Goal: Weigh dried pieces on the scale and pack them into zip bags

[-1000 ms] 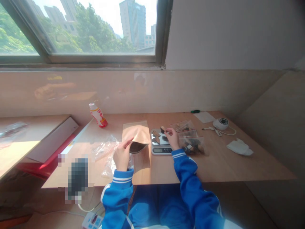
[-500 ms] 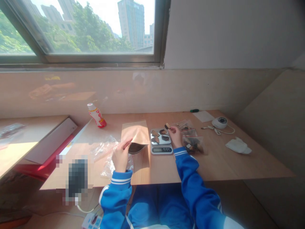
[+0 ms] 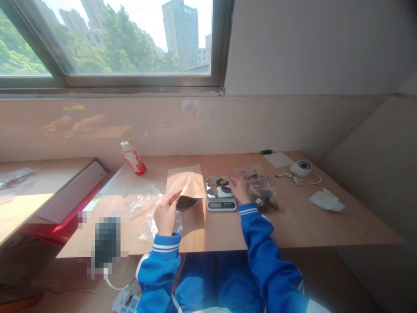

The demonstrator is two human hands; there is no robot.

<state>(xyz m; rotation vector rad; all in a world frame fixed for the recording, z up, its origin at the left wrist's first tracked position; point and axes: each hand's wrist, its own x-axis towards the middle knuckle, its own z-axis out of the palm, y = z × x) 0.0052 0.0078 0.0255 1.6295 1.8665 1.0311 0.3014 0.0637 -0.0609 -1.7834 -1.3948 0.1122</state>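
My left hand (image 3: 165,213) is closed on the edge of a brown kraft paper pouch (image 3: 185,182), whose dark mouth gapes toward me. Right of the pouch stands a white digital kitchen scale (image 3: 221,205). Several brown, dried-looking chunks (image 3: 212,187) with dark sides lie spread on its plate; I cannot make out their kind. My right hand (image 3: 239,190) is at the plate's right edge, its fingertips close to a tan and dark chunk (image 3: 223,180). Nothing shows in its fingers, which look slightly parted. Clear zip bags (image 3: 265,198) with more dark chunks lie beside this hand.
Crumpled clear plastic (image 3: 150,213) lies left of the pouch. A red and white bottle (image 3: 133,158) stands at the back left. To the right are a white round device with a cable (image 3: 300,168), a crumpled white tissue (image 3: 325,200) and a green-handled tool (image 3: 266,152).
My right hand has lowered toward the scale. The chunk it held above the plate now appears to rest on the plate's upper right. My left hand keeps its hold on the pouch.
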